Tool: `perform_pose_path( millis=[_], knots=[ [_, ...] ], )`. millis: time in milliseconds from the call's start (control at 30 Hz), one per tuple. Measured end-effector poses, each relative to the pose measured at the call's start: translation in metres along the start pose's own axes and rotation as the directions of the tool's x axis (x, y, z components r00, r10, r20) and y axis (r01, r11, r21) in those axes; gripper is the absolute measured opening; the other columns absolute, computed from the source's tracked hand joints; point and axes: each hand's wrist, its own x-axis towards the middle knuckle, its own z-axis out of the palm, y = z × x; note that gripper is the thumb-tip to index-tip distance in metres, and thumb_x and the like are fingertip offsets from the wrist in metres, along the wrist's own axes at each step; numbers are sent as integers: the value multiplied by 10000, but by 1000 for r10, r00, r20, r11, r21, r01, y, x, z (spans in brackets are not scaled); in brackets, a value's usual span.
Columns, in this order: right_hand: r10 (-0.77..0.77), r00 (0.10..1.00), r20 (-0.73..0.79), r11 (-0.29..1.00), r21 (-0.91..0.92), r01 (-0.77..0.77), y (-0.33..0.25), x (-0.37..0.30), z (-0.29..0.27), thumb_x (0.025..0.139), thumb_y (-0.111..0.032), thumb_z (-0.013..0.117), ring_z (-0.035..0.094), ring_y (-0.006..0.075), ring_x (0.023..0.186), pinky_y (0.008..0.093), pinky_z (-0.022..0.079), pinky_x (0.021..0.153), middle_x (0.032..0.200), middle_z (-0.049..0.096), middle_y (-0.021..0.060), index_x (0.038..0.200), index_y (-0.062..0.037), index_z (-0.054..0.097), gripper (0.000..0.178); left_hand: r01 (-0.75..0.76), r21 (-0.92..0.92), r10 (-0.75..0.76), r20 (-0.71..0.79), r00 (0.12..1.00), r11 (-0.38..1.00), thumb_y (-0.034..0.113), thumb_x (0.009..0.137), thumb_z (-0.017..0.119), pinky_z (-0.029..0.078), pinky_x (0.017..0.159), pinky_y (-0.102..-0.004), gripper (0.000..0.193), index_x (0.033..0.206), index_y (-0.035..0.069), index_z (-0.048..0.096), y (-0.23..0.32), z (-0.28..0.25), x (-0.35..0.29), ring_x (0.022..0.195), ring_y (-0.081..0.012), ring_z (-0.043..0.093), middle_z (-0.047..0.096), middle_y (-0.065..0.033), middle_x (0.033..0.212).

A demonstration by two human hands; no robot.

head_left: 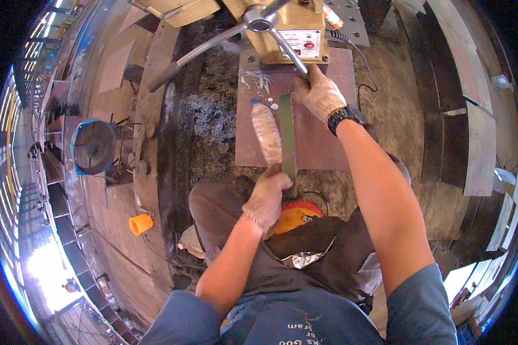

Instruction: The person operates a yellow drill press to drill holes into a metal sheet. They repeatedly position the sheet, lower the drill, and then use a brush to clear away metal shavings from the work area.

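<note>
My left hand (267,197), in a pale knitted work glove, is closed around the near end of a long flat green metal bar (288,135). The bar lies lengthwise over a reddish-brown steel plate (334,141). Close along its left side, a plastic bottle with a blue cap (266,132) rests on its side. My right hand (321,95), gloved as well, reaches to the front base of a tan drilling machine (276,43). Its thumb and forefinger are spread apart beside the tip of one spoke of the machine's handle (260,23). The other fingers are partly hidden.
An orange cup (140,224) sits at the left. A round dark container with a blue rim (94,146) stands farther left. A black cable (365,72) curves right of the machine. Between my legs is a red and yellow round object (296,215). Steel sections (477,149) line the right.
</note>
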Motion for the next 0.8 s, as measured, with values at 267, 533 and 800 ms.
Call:
perform_pose_path(
  millis=[267, 533, 800],
  knots=[
    [42, 999, 9, 998, -37, -42, -8, 0, 13, 1015, -381, 659, 626, 494, 1243, 546, 514, 1041, 1272, 686, 317, 1446, -59, 494, 563, -118, -259, 47, -265, 963, 959, 106, 949, 528, 543, 657, -353, 253, 1192, 59, 581, 1, -49, -29, 760, -201, 628, 650, -63, 907],
    [105, 994, -5, 994, -11, -105, 1, 8, 36, 994, -441, 677, 608, 502, 1271, 545, 506, 1048, 1317, 672, 309, 1462, -87, 502, 612, -359, 298, 461, -441, 770, 885, 392, 1082, 562, 446, 574, -332, 350, 1044, 48, 618, 79, -77, 64, 630, -171, 577, 600, -38, 752],
    [157, 987, -24, 986, -48, -158, 10, 11, 41, 986, -419, 687, 610, 497, 1272, 540, 510, 1050, 1328, 674, 293, 1476, -91, 503, 618, -293, 657, 640, -378, 669, 695, 305, 1084, 541, 505, 729, -490, 324, 1056, -7, 627, 75, -102, 105, 768, -350, 671, 695, -217, 867]
  ],
)
